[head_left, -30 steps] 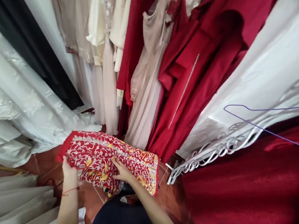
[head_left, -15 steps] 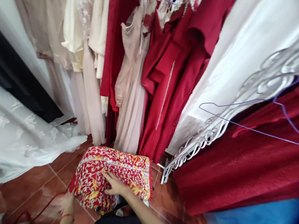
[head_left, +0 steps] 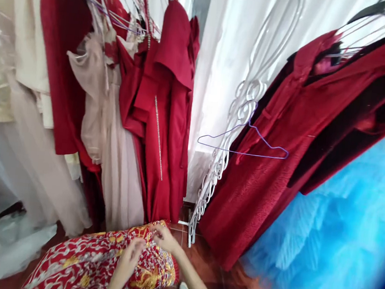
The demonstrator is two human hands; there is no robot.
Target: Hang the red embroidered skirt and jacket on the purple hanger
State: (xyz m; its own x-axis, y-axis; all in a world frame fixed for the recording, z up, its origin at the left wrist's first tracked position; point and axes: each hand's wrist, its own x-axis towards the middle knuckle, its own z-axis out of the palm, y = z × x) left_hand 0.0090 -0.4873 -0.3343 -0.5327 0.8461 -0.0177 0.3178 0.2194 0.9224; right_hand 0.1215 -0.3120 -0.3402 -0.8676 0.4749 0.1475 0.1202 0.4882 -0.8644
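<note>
A folded red garment (head_left: 85, 263) with white and gold embroidery and a fringed right edge lies low in front of me. My right hand (head_left: 164, 239) is over its upper right part, fingers and thumb apart, apparently touching the cloth. Just to the left, my left hand (head_left: 130, 255) is raised over the embroidered surface with its fingers stretched out. I see nothing held in either hand, and the fingertips are slightly blurred.
Beige dresses (head_left: 113, 123) and red dresses (head_left: 167, 128) hang behind the garment. A white scrolled metal rack (head_left: 221, 161) stands to the right with a purple wire hanger (head_left: 242, 153). Beyond it are a dark red dress (head_left: 260, 183) and a blue ruffled gown (head_left: 327, 230). The floor is reddish tile (head_left: 213, 267).
My view has turned right. My left hand has come from beside the garment's left end to above it, close to my right hand, which is now nearer the far right edge.
</note>
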